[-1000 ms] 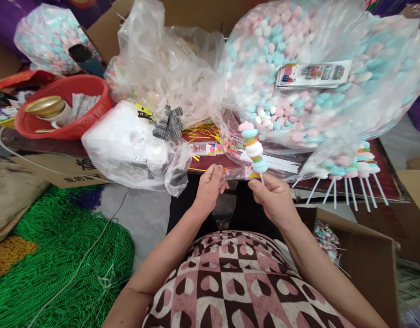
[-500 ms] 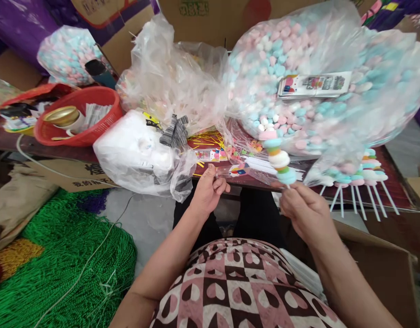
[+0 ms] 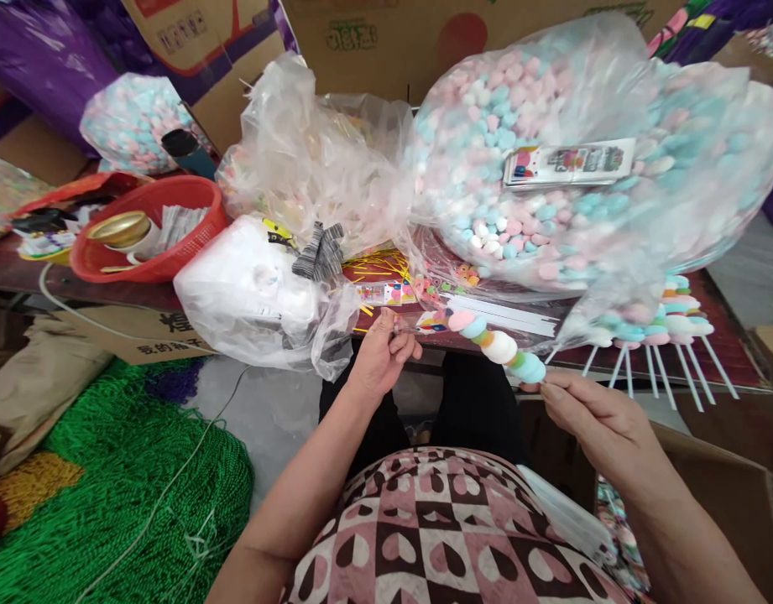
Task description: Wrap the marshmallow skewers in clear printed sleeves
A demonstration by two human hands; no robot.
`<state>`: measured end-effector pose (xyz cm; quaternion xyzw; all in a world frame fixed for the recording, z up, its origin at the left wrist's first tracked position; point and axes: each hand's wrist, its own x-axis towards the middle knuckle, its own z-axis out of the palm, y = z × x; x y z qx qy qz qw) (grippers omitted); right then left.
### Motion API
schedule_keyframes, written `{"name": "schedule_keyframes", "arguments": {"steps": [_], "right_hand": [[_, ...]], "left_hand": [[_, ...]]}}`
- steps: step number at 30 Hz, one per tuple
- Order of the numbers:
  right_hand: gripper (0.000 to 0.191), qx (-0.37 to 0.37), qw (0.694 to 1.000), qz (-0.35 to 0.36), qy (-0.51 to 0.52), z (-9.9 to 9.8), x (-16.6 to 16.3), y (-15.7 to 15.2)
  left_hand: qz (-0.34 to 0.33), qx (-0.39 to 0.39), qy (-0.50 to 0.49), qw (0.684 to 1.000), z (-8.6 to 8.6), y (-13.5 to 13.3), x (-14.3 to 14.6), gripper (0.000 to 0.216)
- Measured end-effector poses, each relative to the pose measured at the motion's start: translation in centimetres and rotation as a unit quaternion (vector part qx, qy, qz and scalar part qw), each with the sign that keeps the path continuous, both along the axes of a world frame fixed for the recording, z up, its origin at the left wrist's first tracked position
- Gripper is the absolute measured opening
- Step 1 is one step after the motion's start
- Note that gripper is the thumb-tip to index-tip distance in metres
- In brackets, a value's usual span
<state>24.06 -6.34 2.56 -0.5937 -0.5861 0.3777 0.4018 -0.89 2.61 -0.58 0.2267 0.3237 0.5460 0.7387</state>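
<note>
My right hand (image 3: 597,419) pinches the stick of a marshmallow skewer (image 3: 496,344) stacked with pink, blue, green, white and teal pieces. The skewer lies tilted, its pink tip pointing left at a small clear printed wrapper bag (image 3: 427,322). My left hand (image 3: 379,356) is closed on the open end of that bag, just below the table's front edge. The skewer's tip sits at the bag's mouth.
A huge clear bag of pastel marshmallows (image 3: 550,168) fills the table's right half, with finished skewers (image 3: 666,315) beside it. A crumpled plastic bag (image 3: 316,159), a white bag (image 3: 253,289) and a red basket (image 3: 150,231) stand to the left. Green netting (image 3: 109,495) covers the floor; a cardboard box (image 3: 726,495) sits at my right.
My right hand dropped lower and swung the skewer from upright to lying sideways, its tip now at the wrapper bag in my left hand. The view shifted slightly.
</note>
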Motion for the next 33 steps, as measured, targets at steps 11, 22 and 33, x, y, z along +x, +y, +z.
{"name": "schedule_keyframes", "arguments": {"steps": [11,22,33], "right_hand": [[0.035,0.004,0.995,0.049,-0.086,1.5,2.2,0.8],[0.028,-0.002,0.995,0.083,-0.061,0.8,2.8,0.7],[0.022,0.020,0.997,0.028,-0.067,-1.1,2.5,-0.2]], "left_hand": [[-0.021,0.030,0.078,0.996,-0.9,0.4,-1.1,0.050],[-0.073,0.068,0.150,0.984,-0.3,0.4,-1.8,0.044],[-0.078,0.119,0.185,0.972,-0.4,0.3,-1.8,0.040]]}}
